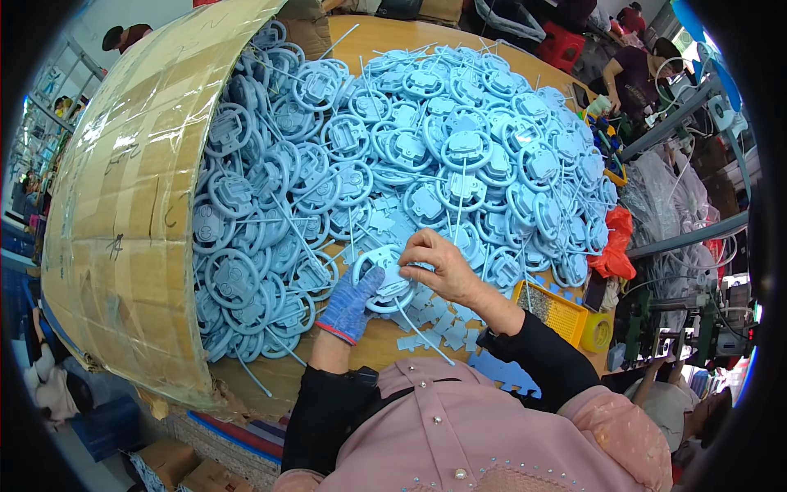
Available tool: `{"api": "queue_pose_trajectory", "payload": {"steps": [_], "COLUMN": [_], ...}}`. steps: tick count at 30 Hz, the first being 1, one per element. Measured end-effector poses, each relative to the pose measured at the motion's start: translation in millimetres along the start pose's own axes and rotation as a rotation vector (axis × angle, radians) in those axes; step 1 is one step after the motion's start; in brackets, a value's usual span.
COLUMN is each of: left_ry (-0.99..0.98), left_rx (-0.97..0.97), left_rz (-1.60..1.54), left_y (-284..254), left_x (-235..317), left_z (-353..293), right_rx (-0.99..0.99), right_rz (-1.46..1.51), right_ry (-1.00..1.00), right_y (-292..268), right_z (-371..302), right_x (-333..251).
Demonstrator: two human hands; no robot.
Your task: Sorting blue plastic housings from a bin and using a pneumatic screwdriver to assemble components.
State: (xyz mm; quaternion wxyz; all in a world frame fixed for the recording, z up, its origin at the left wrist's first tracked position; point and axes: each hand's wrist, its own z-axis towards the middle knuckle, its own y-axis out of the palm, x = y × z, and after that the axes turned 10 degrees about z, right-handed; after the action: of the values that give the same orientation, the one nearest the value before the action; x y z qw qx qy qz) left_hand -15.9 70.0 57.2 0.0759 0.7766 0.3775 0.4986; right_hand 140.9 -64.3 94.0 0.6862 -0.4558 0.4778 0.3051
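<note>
My left hand point(352, 305), in a blue knitted glove, grips the rim of a light blue plastic wheel-shaped part point(382, 266) with a flat housing in its middle. A thin rod point(423, 330) of the same colour sticks out from it toward me. Bare and pinched together, the fingers of my right hand point(440, 264) are over the part's right side; whatever they may hold is hidden. Beyond both hands rises a big heap of like wheel-shaped parts point(464, 149). Small flat light blue pieces point(451, 328) lie scattered just right of the held part.
A large taped cardboard box point(131, 197) lies on its side at left, parts spilling from it. At right are a yellow tray point(580, 326) of small metal pieces, a yellow tape roll point(597, 332) and a red plastic bag point(615, 246). A blue foam mat piece point(504, 375) lies near my body.
</note>
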Motion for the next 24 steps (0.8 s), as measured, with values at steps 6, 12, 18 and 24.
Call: {"api": "queue_pose_trajectory", "payload": {"steps": [6,12,18,24], "left_ry": [0.081,-0.02,-0.049,-0.09], "left_rx": [0.008,0.059,0.087,0.04], "left_rz": [0.049,-0.034,-0.078,-0.063], "left_y": [-3,-3,1,-2], "left_x": [-7,-21,-11,-10], "left_z": [3,12,11,12], "right_rx": [0.218,-0.065,-0.076,-0.031], "right_rz": [0.233,0.263,0.383,0.597], "right_ry": [0.054,0.41,0.464,0.52], "right_y": [18,7,8,12], "right_z": [-13,-12,-12,-12], "right_x": [20,17,29,30]}}
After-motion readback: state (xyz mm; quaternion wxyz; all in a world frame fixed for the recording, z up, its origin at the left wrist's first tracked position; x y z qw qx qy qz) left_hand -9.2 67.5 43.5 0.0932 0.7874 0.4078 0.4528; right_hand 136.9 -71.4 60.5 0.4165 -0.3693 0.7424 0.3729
